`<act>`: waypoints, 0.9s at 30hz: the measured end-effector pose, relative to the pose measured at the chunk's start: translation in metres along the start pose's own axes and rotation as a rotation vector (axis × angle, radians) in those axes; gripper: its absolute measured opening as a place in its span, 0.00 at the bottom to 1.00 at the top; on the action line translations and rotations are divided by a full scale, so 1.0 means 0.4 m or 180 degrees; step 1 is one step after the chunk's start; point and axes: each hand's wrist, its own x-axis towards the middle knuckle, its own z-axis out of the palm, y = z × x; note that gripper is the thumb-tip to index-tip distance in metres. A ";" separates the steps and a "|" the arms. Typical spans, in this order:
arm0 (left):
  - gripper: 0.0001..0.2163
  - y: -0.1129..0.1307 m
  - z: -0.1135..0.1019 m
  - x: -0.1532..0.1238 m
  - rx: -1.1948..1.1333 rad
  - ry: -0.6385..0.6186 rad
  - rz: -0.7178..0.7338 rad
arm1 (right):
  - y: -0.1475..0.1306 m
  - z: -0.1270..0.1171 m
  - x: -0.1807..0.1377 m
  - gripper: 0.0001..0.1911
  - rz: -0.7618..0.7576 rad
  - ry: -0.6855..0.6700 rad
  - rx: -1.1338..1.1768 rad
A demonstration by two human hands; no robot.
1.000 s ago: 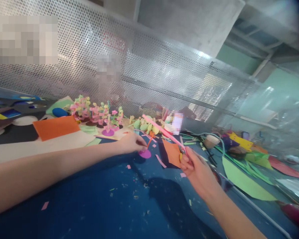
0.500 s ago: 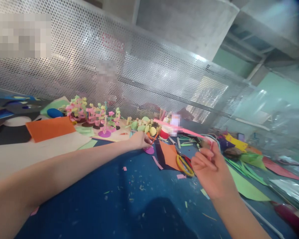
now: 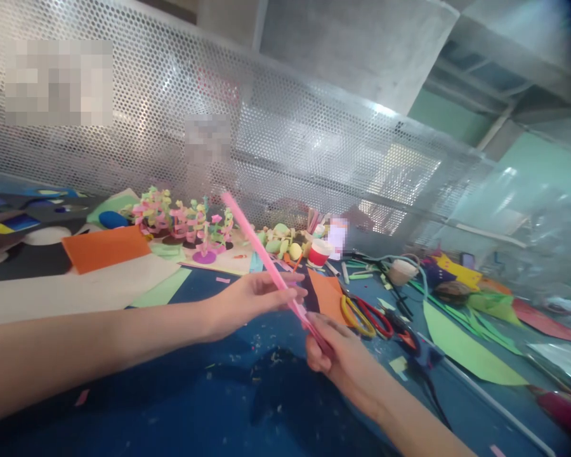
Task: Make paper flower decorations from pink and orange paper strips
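Observation:
A long pink paper strip point(image 3: 261, 254) slants up and away from my right hand point(image 3: 337, 355), whose fingers are closed around its lower end. My left hand point(image 3: 247, 298) is beside the strip, just above my right hand, with its fingers stretched and apart. Its thumb and fingertips lie close about the strip; whether they touch it is unclear. Behind those fingertips, a small purple paper piece is mostly hidden. Yellow-handled scissors point(image 3: 356, 316) and red-handled scissors point(image 3: 379, 318) lie right of my hands, by an orange paper piece point(image 3: 324, 289).
Curled pink and green paper models point(image 3: 202, 228) stand at the back left, one on a purple disc point(image 3: 204, 256). Nearby are an orange sheet point(image 3: 107, 247), a red-and-white cup point(image 3: 320, 252) and a light green sheet point(image 3: 466, 349). A perforated metal screen point(image 3: 285, 146) rises behind the blue table point(image 3: 185, 381).
My left hand has left the small purple piece and come nearer, to the strip. My right hand has moved left and down, and the strip now points up and to the left.

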 end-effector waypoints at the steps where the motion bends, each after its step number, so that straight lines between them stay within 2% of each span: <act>1: 0.18 0.001 0.000 -0.010 -0.0070 0.0062 -0.0081 | 0.005 0.004 -0.001 0.16 0.0035 -0.0043 -0.0249; 5: 0.16 -0.009 -0.013 -0.043 -0.0182 0.0263 -0.0370 | 0.001 0.013 -0.014 0.18 -0.0289 -0.0133 -0.1316; 8: 0.15 -0.023 -0.026 -0.061 -0.0241 0.0388 -0.0386 | -0.001 0.021 -0.024 0.13 -0.0608 -0.0194 -0.1810; 10: 0.15 -0.033 -0.032 -0.068 -0.0263 0.0387 -0.0378 | 0.001 0.027 -0.029 0.12 -0.0560 -0.0201 -0.2008; 17: 0.15 -0.054 -0.036 -0.075 -0.0093 0.0377 -0.0536 | 0.003 0.028 -0.026 0.17 -0.0049 -0.0269 -0.1850; 22: 0.16 -0.059 -0.033 -0.075 0.0143 0.0433 -0.0813 | 0.014 0.021 -0.019 0.18 -0.0138 -0.0209 -0.2034; 27: 0.14 -0.063 -0.038 -0.072 -0.0432 0.0588 -0.0768 | 0.018 0.017 -0.021 0.12 -0.0352 -0.0077 -0.2228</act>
